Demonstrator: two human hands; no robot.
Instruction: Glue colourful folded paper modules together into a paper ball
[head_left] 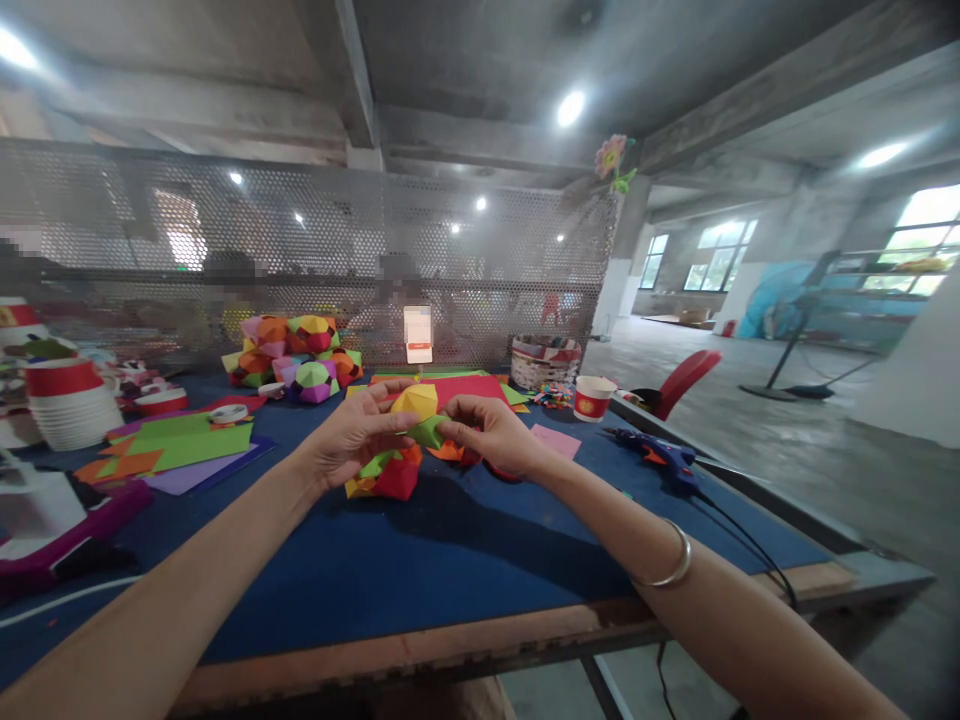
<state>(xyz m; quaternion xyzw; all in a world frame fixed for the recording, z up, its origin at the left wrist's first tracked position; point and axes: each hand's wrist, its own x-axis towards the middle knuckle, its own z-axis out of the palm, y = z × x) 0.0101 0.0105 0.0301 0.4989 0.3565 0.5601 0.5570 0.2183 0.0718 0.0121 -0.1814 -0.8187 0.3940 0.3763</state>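
Observation:
Both my hands meet above the middle of the blue table [420, 570]. My left hand [351, 436] is closed around a partly built folded-paper ball [409, 440] with a yellow top, green side and red and orange pieces below. My right hand [491, 432] pinches the green paper piece at the ball's right side. A silver bangle [670, 565] sits on my right forearm. Loose orange and red paper bits lie just under my right hand.
Finished multicoloured paper balls [296, 362] are piled at the back left. Green, orange and purple sheets [180, 448] lie left, stacked red-and-white cups [69, 398] farther left. A basket [545, 360], paper cup [594, 397] and blue glue gun [660, 455] with cord stand right. Mesh screen behind.

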